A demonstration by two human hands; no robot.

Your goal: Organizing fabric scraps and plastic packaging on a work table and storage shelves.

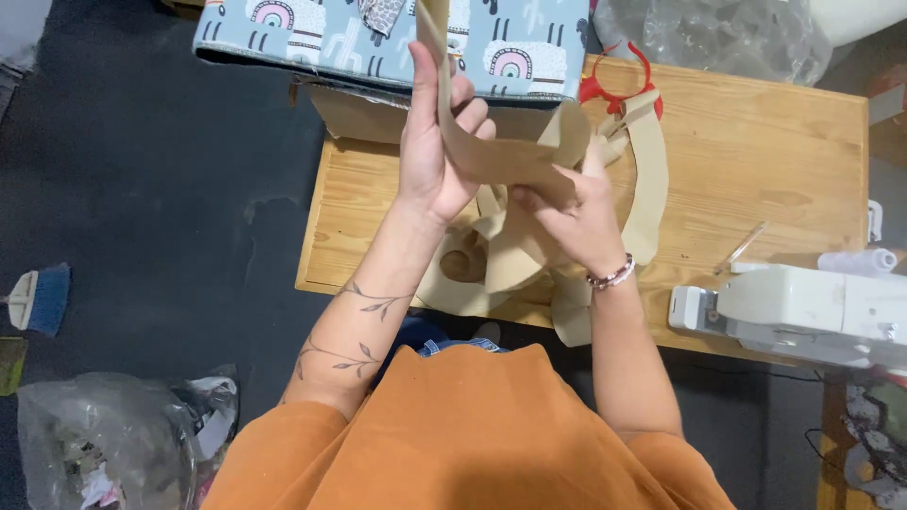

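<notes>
Both my hands are raised over a wooden table (756, 142) and grip one long beige fabric strip (496, 156). My left hand (435, 151) holds the strip where it rises up and out of the top of the view. My right hand (572, 212) pinches the strip's lower bend. More beige strips (647, 179) lie looped and tangled on the table under my hands. A beaded bracelet (611, 277) is on my right wrist.
A white sewing machine (803, 312) stands at the table's right front corner. Red-handled scissors (619, 85) lie at the back. A patterned blue fabric box (321, 38) sits behind the table. A clear plastic bag (718, 38), a floor bag (104, 434) and a small brush (42, 297) surround it.
</notes>
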